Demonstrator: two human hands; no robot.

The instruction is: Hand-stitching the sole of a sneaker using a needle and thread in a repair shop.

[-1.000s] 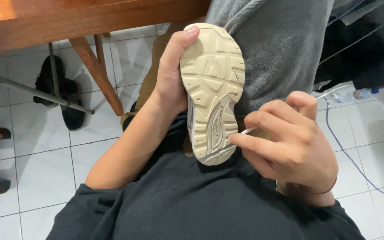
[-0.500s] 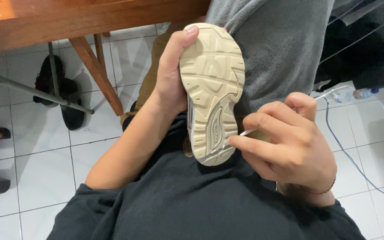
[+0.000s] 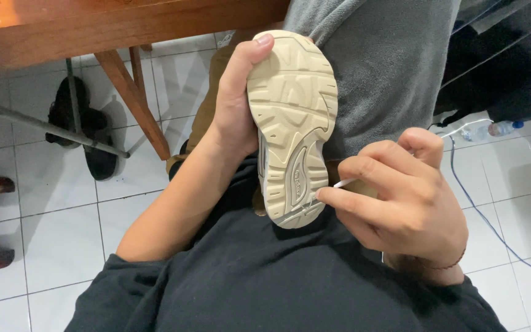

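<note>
Nothing has shifted since the earlier frames. Shoe (image 3: pixel 293 123): beige, sole up, over the lap. Left hand (image 3: pixel 236 101): grip wrapped around its side. Right hand (image 3: pixel 401 206): grip pinching thin white stick (image 3: pixel 343 182), tip at the heel tread.

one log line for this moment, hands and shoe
left hand: grips beige shoe, sole up | right hand: pinches thin white stick at the sole's heel edge | setting: lap, white tiled floor

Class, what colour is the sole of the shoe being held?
The sole is pale beige or cream, seen in the head view.
</note>
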